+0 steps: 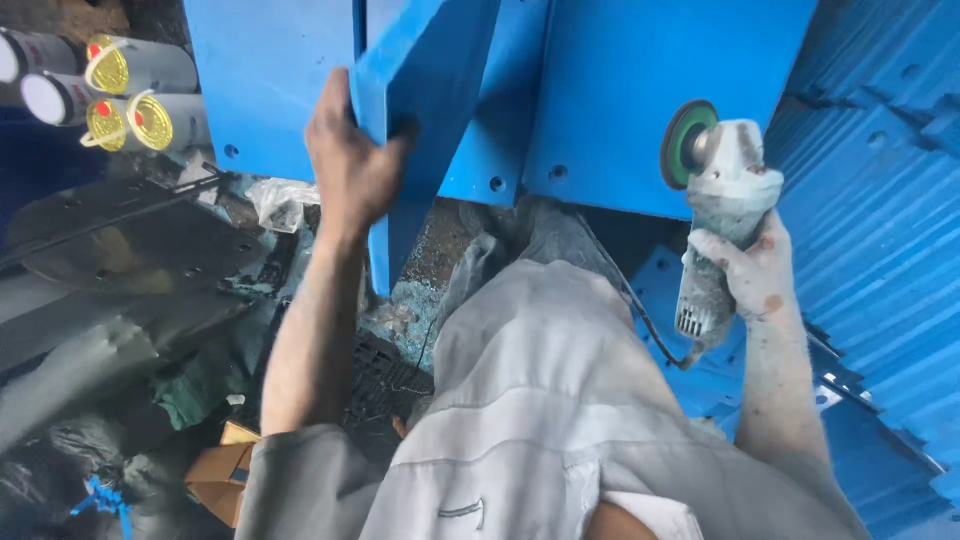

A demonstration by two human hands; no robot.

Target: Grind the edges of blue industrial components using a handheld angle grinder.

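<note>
Clothing: grey work trousers (540,400) fill the near view, above cardboard scraps (225,470) on the floor.
Right hand (755,275): grip clamped round a dusty angle grinder (725,215), its green disc (685,143) touching the blue panel (660,90).
Left hand (350,165): grip closed on the edge of an upright blue plate (420,90) (thumb on the near face).
Right side: stacked blue plates (880,200).
Far left: capped cans (130,95), lying sideways.

The left hand (350,165) grips the rib (420,120) of the panel (640,90); right of it, the right hand's (755,275) grinder (722,200) sets its disc (685,143) against the panel. Cans (130,95) lie far left.
</note>
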